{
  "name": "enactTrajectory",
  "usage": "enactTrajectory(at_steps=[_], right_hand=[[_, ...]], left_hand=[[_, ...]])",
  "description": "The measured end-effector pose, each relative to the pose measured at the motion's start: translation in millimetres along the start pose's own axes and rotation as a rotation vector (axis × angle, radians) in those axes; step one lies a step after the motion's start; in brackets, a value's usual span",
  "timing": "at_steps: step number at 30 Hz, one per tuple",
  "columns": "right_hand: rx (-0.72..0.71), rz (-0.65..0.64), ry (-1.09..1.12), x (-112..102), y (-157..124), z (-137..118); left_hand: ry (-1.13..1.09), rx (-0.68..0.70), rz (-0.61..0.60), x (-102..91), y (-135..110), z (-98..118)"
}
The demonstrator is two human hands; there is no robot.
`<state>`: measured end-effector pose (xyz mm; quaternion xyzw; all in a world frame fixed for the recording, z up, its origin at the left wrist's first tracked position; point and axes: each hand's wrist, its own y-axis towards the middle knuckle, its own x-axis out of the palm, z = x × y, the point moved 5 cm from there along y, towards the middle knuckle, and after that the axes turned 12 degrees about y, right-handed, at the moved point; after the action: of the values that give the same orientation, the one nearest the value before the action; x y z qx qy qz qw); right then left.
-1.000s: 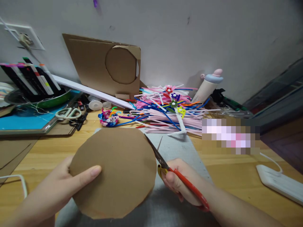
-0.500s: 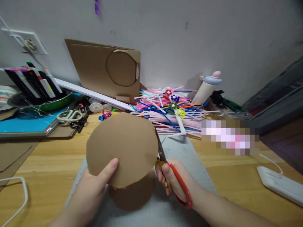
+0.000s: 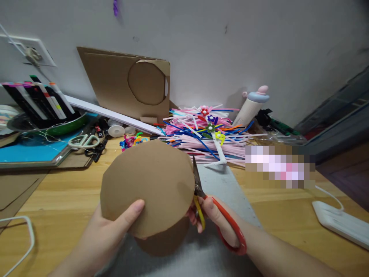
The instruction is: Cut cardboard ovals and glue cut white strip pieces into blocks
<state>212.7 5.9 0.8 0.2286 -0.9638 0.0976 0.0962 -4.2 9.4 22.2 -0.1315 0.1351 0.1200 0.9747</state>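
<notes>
A roughly round cardboard disc [image 3: 152, 181] is held up by my left hand [image 3: 115, 227], its thumb on the face and its other fingers hidden behind. My right hand [image 3: 216, 215] grips a pair of scissors [image 3: 227, 219] with red and yellow handles. Their dark blades lie along the disc's right edge, pointing away from me; one blade is partly hidden by the cardboard. Below the held disc, a second cardboard disc [image 3: 165, 240] lies on the grey cutting mat [image 3: 227, 188].
Pipe cleaners [image 3: 201, 142] are heaped behind the mat, with a pipe-cleaner flower stem [image 3: 217, 146] on top. Cardboard sheets [image 3: 109, 80] lean on the wall. White-handled scissors [image 3: 83, 142] and a marker holder [image 3: 40, 104] are at left, a bottle [image 3: 250, 107] and power strip [image 3: 340, 223] at right.
The scissor handles have spread further apart and the blades sit slightly further right. The held disc has turned a little and shifted slightly toward me.
</notes>
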Motion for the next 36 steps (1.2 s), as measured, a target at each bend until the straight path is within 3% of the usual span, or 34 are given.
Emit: enactTrajectory(at_steps=[4,8,20,25,30,34,36], right_hand=[[0.05,-0.048,0.089,-0.9,4.1,13.1],[0.007,-0.023,0.052,0.8,0.1,6.8],[0.068,-0.001,0.101,2.4,-6.4,2.7],[0.091,0.056,0.027,-0.4,-7.0,-0.3],[0.115,0.083,-0.064,-4.0,-5.6,1.0],[0.09,0.056,-0.143,-7.9,-4.4,-1.0],[0.051,0.002,-0.166,-7.7,-4.5,-6.2]], left_hand=[[-0.071,-0.047,-0.046,-0.2,-0.1,-1.5],[-0.053,-0.052,-0.092,-2.1,4.4,-6.1],[-0.001,-0.032,-0.05,-2.7,3.3,-2.8],[0.001,-0.066,-0.102,-5.8,9.0,-10.8],[-0.017,-0.062,-0.079,-11.3,12.5,-10.8],[0.003,-0.079,-0.054,-17.5,14.1,-10.8],[0.034,-0.017,-0.03,-18.9,11.8,-5.4]])
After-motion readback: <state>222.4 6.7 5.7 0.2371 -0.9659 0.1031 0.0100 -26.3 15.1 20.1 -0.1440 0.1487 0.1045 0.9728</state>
